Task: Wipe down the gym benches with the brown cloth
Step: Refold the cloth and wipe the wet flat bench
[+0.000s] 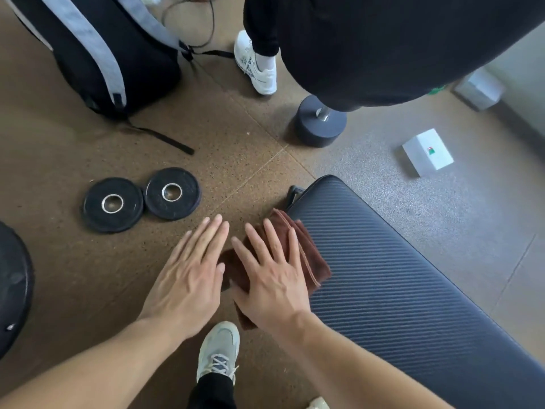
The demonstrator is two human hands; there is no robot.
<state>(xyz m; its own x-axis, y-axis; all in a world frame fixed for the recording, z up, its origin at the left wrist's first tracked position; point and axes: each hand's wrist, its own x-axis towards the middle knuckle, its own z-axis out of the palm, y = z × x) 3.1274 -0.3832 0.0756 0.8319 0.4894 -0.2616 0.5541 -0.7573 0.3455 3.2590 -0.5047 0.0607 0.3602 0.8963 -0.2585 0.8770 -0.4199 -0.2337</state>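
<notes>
Speckled gym floor (73, 149), ribbed bench pad (398, 276). Right hand (274, 278) flat on brown cloth (312, 255), left hand (191, 276) flat, holding nothing. Overhanging cloth may slip off.

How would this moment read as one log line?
right hand: flat on brown cloth | left hand: flat, beside | cloth: at bench edge

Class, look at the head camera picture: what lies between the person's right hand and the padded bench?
The brown cloth lies under the flat right hand, draped over the edge of the bench.
</notes>
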